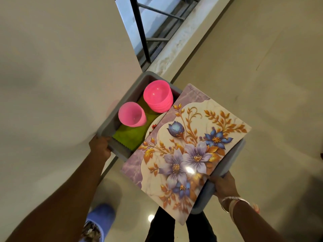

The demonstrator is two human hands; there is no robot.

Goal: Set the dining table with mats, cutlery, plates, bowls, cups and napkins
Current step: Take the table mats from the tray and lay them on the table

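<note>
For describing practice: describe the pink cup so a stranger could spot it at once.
Find the grey tub, half covered by a floral mat. In its open part two pink things sit on a green cloth. The cup is the nearer, tapered one; the other is a wider stack of bowls.

pink bowls (156,96), cup (131,116) | green napkins (129,137), perhaps | floral mat (185,147) | grey tub (120,151)

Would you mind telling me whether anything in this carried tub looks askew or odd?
The floral mat lies skewed across the top of the grey tub instead of inside it, with its near corner overhanging the rim toward the person. Nothing looks spilled or damaged.
</note>
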